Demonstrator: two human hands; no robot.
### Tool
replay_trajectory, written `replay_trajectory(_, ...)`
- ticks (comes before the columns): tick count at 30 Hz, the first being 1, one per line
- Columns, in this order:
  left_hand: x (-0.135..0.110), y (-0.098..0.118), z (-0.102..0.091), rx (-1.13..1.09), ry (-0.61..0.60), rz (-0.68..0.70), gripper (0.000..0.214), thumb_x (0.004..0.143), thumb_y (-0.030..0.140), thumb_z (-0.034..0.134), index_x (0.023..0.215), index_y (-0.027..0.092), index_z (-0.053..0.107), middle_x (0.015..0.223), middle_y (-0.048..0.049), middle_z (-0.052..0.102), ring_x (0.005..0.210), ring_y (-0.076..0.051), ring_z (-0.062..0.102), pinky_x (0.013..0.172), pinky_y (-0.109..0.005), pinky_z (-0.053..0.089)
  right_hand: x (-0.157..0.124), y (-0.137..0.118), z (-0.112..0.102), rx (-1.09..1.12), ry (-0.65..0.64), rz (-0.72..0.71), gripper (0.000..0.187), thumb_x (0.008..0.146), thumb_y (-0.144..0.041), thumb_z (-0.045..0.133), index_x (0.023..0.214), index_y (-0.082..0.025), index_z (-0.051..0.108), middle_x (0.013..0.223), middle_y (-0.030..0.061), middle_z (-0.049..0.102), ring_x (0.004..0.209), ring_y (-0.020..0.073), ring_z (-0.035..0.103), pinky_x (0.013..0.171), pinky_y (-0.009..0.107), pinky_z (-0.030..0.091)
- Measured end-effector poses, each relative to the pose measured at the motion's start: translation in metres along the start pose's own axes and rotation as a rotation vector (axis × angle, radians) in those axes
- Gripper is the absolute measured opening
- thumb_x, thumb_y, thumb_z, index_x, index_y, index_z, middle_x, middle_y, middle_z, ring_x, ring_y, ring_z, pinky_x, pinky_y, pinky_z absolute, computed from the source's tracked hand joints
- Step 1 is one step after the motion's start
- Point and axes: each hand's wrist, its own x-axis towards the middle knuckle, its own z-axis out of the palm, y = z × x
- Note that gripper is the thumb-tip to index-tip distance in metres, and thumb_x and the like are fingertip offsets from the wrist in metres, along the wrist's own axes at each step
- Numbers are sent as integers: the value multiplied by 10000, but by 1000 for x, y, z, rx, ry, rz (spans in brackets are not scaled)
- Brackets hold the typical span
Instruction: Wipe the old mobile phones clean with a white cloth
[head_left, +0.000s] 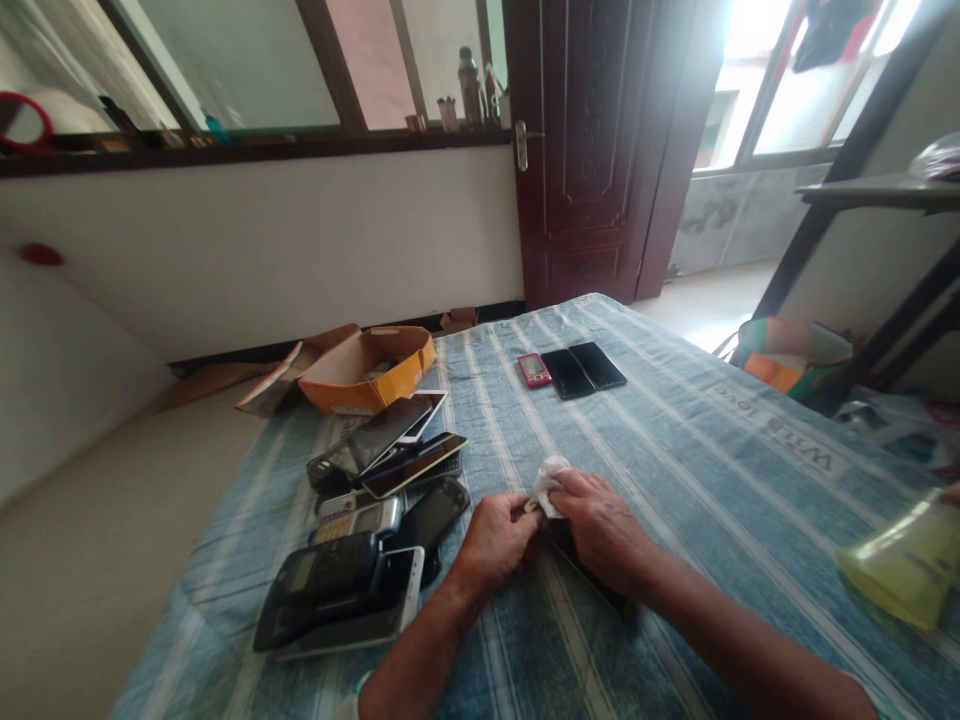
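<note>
My left hand (496, 540) is closed, fingers pinched against a dark phone (592, 585) that lies flat on the blue striped cloth (675, 440). My right hand (600, 525) is closed on a crumpled white wipe (546, 482) and rests over the same phone, hiding most of it. The two hands touch at the fingertips. Just left of them lies a pile of several old phones (375, 520).
A red phone (534, 369) and two black phones (582, 370) lie in a row at the far middle. An orange cardboard box (367, 372) sits at the far left edge. A yellow-green plastic thing (904, 565) is at the right. A dark door (592, 150) stands behind.
</note>
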Motion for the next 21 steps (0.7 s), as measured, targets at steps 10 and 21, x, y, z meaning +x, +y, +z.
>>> replay_trajectory(10, -12, 3, -5, 368, 85, 159, 114, 701, 210, 620, 792, 158, 664, 559, 53, 516, 525, -119, 498, 497, -205, 356, 1, 2, -5, -70, -36, 31, 255, 787, -1, 455, 836, -188, 621, 1038, 59, 607, 985, 200, 531, 875, 320, 398)
replay_trajectory(21, -29, -24, 14, 419, 272, 433, 638, 714, 200, 619, 1327, 153, 448, 1235, -156, 588, 1150, -291, 576, 961, -451, 489, -2, -15, 7, -55, -61, -125, 180, 873, -132, 539, 993, -209, 650, 1072, 52, 623, 1118, 221, 504, 1068, 407, 313)
